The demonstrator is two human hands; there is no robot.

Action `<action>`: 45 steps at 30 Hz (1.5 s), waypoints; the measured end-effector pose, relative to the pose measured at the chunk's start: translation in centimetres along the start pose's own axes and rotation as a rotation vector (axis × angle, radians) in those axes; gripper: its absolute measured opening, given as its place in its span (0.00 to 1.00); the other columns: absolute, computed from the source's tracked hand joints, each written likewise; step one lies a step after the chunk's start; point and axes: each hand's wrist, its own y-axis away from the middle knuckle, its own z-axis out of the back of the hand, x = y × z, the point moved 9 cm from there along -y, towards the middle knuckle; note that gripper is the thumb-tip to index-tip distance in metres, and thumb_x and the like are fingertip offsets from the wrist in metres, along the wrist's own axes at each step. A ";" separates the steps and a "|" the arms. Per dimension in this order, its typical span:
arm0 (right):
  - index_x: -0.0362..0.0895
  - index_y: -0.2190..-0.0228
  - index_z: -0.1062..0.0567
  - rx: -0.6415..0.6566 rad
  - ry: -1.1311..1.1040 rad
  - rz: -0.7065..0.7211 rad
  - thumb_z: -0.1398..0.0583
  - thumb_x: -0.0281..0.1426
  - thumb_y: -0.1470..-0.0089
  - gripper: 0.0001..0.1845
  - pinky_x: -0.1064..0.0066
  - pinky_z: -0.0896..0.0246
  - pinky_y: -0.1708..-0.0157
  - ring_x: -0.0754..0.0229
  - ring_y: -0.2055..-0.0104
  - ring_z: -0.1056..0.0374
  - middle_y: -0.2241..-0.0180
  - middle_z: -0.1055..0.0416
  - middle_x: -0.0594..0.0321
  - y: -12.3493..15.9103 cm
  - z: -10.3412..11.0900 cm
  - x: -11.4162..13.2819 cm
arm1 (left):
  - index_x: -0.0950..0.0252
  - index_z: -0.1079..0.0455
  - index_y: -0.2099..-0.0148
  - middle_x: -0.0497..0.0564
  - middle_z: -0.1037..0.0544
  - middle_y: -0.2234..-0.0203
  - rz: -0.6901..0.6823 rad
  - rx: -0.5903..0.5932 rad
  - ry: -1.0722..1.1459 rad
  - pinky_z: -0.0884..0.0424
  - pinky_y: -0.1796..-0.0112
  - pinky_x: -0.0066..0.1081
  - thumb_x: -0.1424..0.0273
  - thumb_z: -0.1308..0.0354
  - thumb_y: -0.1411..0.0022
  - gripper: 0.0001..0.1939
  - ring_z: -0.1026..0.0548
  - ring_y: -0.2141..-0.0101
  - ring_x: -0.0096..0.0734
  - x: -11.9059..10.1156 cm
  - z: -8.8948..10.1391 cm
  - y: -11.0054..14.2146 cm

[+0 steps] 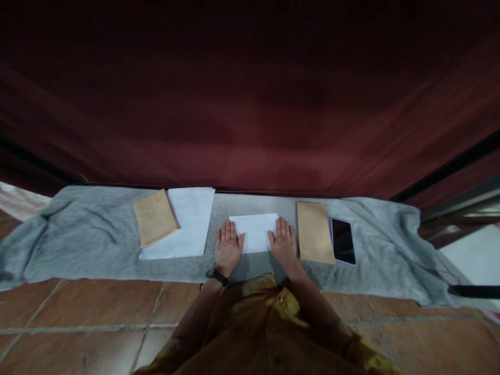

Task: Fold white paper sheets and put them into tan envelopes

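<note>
Two hands, set apart and flat, backs up, fingers straight and pinching nothing: that's the picture from the head view! The left hand point(228, 249) lies over the left edge of a small white paper point(255, 233), the right hand point(283, 242) over its right edge, with the paper's middle bare between them, right in front of the wearer on the cloth-covered table point(105, 221). And what a lightweight this one looks: thin, bendy, likely to weigh next to nothing, ready to skid or lift at a careless brush. Whether it's one layer or several, I can't tell from here. It should crease easily and tear if tugged, so gentle pressure is the call, and the soft cloth beneath probably gives a little under a firm push. Best hold? I'd say the far corners or the side edges, thumb above and fingertips slipped underneath, both ends lifted together to stop it sagging. Out on the left, brown envelopes point(155, 217) overlap larger white sheets point(191, 221); over on the right, a brown envelope point(314, 232) lies just beside a phone point(344, 241), with clear cloth between the envelope and the paper.
</note>
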 end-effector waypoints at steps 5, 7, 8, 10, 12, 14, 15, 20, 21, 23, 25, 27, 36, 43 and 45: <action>0.28 0.33 0.42 -0.011 0.002 -0.025 0.51 0.37 0.29 0.32 0.47 0.50 0.34 0.42 0.30 0.47 0.32 0.43 0.36 0.6 0.9 0.1 | 0.76 0.47 0.27 0.68 0.41 0.31 0.010 -0.001 0.005 0.46 0.33 0.52 0.58 0.59 0.25 0.33 0.44 0.30 0.51 0.1 0.2 0.1; 0.31 0.32 0.43 0.008 -0.013 0.004 0.51 0.36 0.29 0.31 0.47 0.52 0.33 0.43 0.29 0.48 0.31 0.44 0.39 1.0 1.2 0.9 | 0.76 0.47 0.27 0.69 0.41 0.31 0.011 0.003 0.012 0.46 0.33 0.53 0.58 0.59 0.25 0.34 0.44 0.31 0.52 0.0 0.2 0.0; 0.33 0.32 0.42 0.028 -0.024 0.030 0.51 0.36 0.29 0.31 0.48 0.52 0.33 0.44 0.29 0.48 0.31 0.44 0.42 1.2 1.3 1.4 | 0.77 0.48 0.27 0.69 0.41 0.31 0.013 0.004 0.014 0.46 0.33 0.54 0.59 0.60 0.25 0.34 0.44 0.31 0.53 0.0 0.2 0.0; 0.37 0.32 0.40 0.083 -0.041 0.080 0.51 0.36 0.29 0.30 0.49 0.53 0.32 0.46 0.29 0.48 0.30 0.45 0.46 1.7 1.2 2.4 | 0.78 0.48 0.27 0.70 0.42 0.31 0.022 -0.005 0.013 0.46 0.34 0.56 0.59 0.60 0.25 0.33 0.45 0.30 0.54 -0.2 0.4 0.1; 0.38 0.32 0.39 0.131 -0.044 0.109 0.50 0.37 0.29 0.29 0.49 0.54 0.32 0.47 0.29 0.47 0.30 0.44 0.47 2.2 1.0 3.1 | 0.78 0.49 0.27 0.70 0.43 0.31 0.026 -0.020 0.011 0.48 0.33 0.56 0.60 0.61 0.24 0.33 0.47 0.30 0.54 -0.7 0.6 0.4; 0.38 0.33 0.39 0.153 -0.036 0.117 0.50 0.37 0.29 0.29 0.48 0.54 0.32 0.47 0.29 0.48 0.31 0.44 0.46 2.6 0.9 3.3 | 0.75 0.50 0.26 0.68 0.43 0.30 -0.004 -0.016 0.021 0.48 0.33 0.54 0.60 0.61 0.24 0.33 0.49 0.29 0.51 -1.8 0.6 0.7; 0.38 0.33 0.39 0.155 -0.032 0.118 0.50 0.37 0.29 0.29 0.48 0.54 0.32 0.47 0.29 0.48 0.31 0.44 0.46 2.8 0.8 3.3 | 0.73 0.50 0.26 0.66 0.43 0.30 -0.037 -0.002 0.033 0.48 0.32 0.53 0.60 0.61 0.24 0.32 0.49 0.29 0.49 -2.6 0.4 0.8; 0.39 0.32 0.39 0.166 -0.017 0.117 0.51 0.35 0.29 0.29 0.48 0.56 0.31 0.47 0.28 0.50 0.30 0.47 0.47 2.8 0.6 3.1 | 0.72 0.49 0.27 0.62 0.43 0.30 -0.207 0.124 0.087 0.47 0.32 0.48 0.60 0.60 0.24 0.31 0.48 0.29 0.44 -7.1 -1.4 0.7; 0.39 0.32 0.39 0.175 -0.013 0.119 0.51 0.35 0.30 0.29 0.48 0.56 0.31 0.47 0.28 0.50 0.30 0.47 0.47 2.8 0.5 3.1 | 0.72 0.48 0.27 0.63 0.42 0.30 -0.220 0.142 0.091 0.47 0.32 0.49 0.60 0.60 0.24 0.31 0.48 0.29 0.44 -7.6 -1.8 0.4; 0.39 0.32 0.40 0.193 -0.005 0.125 0.50 0.33 0.30 0.29 0.48 0.56 0.31 0.47 0.27 0.51 0.30 0.47 0.46 2.8 0.4 3.2 | 0.71 0.48 0.27 0.63 0.42 0.30 -0.227 0.163 0.096 0.47 0.32 0.49 0.60 0.60 0.24 0.31 0.47 0.29 0.44 -8.3 -2.4 -0.3; 0.38 0.32 0.40 0.198 0.000 0.130 0.50 0.33 0.31 0.29 0.49 0.56 0.31 0.48 0.28 0.50 0.30 0.46 0.46 2.7 0.4 3.2 | 0.70 0.48 0.26 0.62 0.42 0.30 -0.224 0.170 0.099 0.48 0.32 0.50 0.59 0.59 0.25 0.32 0.47 0.29 0.44 -8.4 -2.7 -1.1; 0.38 0.32 0.39 0.192 0.002 0.128 0.50 0.34 0.31 0.29 0.49 0.56 0.31 0.47 0.28 0.49 0.30 0.46 0.46 2.7 0.5 3.2 | 0.69 0.49 0.26 0.61 0.42 0.30 -0.223 0.173 0.102 0.48 0.32 0.50 0.59 0.59 0.25 0.32 0.47 0.29 0.43 -8.4 -2.9 -1.9; 0.39 0.33 0.38 0.182 0.004 0.110 0.50 0.38 0.30 0.30 0.50 0.57 0.31 0.46 0.29 0.48 0.30 0.45 0.47 2.6 0.5 3.1 | 0.74 0.46 0.27 0.63 0.43 0.30 -0.155 0.149 0.073 0.49 0.32 0.47 0.56 0.60 0.24 0.34 0.47 0.29 0.45 -5.9 -2.7 -3.3; 0.39 0.32 0.39 0.164 0.006 0.108 0.50 0.38 0.29 0.30 0.50 0.56 0.31 0.47 0.29 0.47 0.30 0.44 0.47 2.6 0.7 3.2 | 0.72 0.46 0.27 0.64 0.42 0.30 -0.091 0.067 0.038 0.49 0.32 0.49 0.56 0.61 0.24 0.33 0.46 0.30 0.47 -3.0 -1.9 -2.6; 0.38 0.32 0.39 0.158 0.000 0.109 0.50 0.38 0.29 0.30 0.50 0.56 0.31 0.47 0.29 0.47 0.31 0.44 0.46 2.7 0.8 3.2 | 0.73 0.46 0.27 0.65 0.41 0.31 -0.079 0.045 0.032 0.48 0.32 0.50 0.56 0.61 0.24 0.34 0.46 0.30 0.48 -2.4 -1.7 -2.3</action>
